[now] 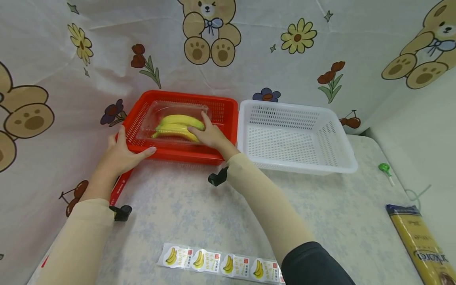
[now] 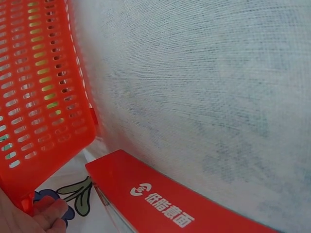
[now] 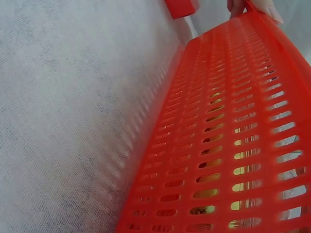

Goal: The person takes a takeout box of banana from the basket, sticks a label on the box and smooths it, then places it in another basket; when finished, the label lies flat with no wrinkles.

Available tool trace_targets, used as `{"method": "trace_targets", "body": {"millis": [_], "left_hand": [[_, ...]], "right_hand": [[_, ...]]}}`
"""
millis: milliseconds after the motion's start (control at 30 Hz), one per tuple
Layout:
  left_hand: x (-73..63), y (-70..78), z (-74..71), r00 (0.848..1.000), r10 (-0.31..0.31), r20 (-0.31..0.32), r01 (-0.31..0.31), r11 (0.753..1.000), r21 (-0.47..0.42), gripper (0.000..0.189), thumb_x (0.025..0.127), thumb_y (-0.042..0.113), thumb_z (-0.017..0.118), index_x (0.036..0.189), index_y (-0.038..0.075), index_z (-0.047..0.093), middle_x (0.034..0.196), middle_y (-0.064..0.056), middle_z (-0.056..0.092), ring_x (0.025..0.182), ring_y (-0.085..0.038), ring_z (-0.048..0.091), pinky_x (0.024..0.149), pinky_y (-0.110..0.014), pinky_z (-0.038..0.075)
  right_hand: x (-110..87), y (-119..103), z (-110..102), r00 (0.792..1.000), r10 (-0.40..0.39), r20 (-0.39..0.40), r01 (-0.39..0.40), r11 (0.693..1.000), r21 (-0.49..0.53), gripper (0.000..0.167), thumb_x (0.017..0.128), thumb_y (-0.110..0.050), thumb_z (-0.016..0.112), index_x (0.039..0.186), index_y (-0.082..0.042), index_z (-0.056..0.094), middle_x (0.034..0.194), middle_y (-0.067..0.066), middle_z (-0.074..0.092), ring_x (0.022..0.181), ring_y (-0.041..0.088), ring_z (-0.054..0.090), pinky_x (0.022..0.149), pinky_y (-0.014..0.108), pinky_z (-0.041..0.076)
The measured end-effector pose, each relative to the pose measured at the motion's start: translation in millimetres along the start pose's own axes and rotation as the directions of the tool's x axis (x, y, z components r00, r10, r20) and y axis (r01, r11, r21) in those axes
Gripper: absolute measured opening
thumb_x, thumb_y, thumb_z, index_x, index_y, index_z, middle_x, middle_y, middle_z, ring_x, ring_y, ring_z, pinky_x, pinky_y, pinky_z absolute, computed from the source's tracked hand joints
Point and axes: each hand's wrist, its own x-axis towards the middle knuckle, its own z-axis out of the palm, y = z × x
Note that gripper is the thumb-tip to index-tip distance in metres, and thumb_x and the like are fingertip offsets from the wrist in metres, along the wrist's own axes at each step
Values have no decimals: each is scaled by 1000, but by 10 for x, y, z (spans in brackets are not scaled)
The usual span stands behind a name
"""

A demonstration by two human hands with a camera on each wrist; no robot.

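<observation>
Red basket [image 1: 185,155]: seems stiff, light; grasp rim.
Clear box [image 1: 151,120]: in basket; probably thin, slippery; support ends.
Bananas [image 1: 178,127]: in box; likely bruisable.
Left hand [image 1: 119,157]: grips basket corner.
Right hand [image 1: 213,138]: at box's right end; cannot tell whether pinching.

Your right hand [image 1: 211,137] covers part of the curved yellow bananas [image 1: 175,127]; your beige left sleeve [image 1: 80,239] partly hides the red printed box [image 1: 120,188].
</observation>
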Motion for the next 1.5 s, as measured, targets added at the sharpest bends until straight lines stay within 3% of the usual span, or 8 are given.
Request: {"method": "trace_targets", "body": {"millis": [100,333,467,567,667,967,1267,1500], "left_hand": [[-9,2,-7,1000,-1,4,1,1000,-6,140,66,91,54,153,18,-28,158,-34,-4,128,-63,27,91,-77,38],[-4,-2,-6,1000,-6,11,6,1000,1,140,65,92,53,153,19,-29,157,-34,-3,126,-63,29,91,-77,39],[0,-3,-4,1000,-9,10,9,1000,-1,140,66,91,54,153,19,-29,157,-34,-2,126,-63,29,91,-76,39],[-3,0,-3,1000,-9,9,9,1000,0,139,67,90,55,153,19,-28,157,-34,-1,126,-63,30,91,-76,39],[-8,3,-6,1000,-10,12,10,1000,7,138,68,90,54,153,19,-28,157,-34,-2,125,-63,30,91,-76,40],[-6,4,-8,1000,-8,15,8,1000,9,140,66,91,54,153,20,-29,157,-34,-2,123,-63,31,89,-76,41],[0,-7,-2,1000,-7,18,7,1000,-2,138,69,88,56,153,19,-29,158,-34,-5,126,-63,28,90,-76,40],[8,-10,6,1000,-2,12,3,1000,-9,139,67,89,57,154,20,-28,157,-33,-3,124,-62,30,88,-75,43]], "right_hand": [[11,8,-8,1000,3,23,-3,999,37,93,88,-70,52,158,-42,-2,166,1,20,148,32,33,119,56,28],[-7,9,-19,999,-17,33,10,980,198,98,87,-63,62,158,-42,-2,167,-1,13,143,32,36,117,55,33],[-26,-5,-36,998,-44,35,31,950,310,97,89,-55,64,159,-38,-1,166,3,14,111,34,60,103,47,50],[-47,-20,-53,997,-57,43,37,925,379,95,91,-48,65,160,-37,0,165,7,18,80,31,66,83,40,59],[-68,-31,-64,998,-54,37,34,914,404,92,92,-45,65,159,-38,2,164,7,20,66,26,64,70,35,61],[-131,-38,-116,996,-88,-32,93,914,395,87,93,-44,65,158,-42,7,163,1,22,65,28,64,64,34,60],[-287,-106,-276,988,-147,-43,153,914,376,87,93,-46,65,158,-43,6,164,-2,20,67,28,63,66,34,60],[-440,-157,-444,986,-162,-40,165,907,387,87,95,-38,64,159,-38,6,167,-1,13,71,27,64,67,36,61]]}}
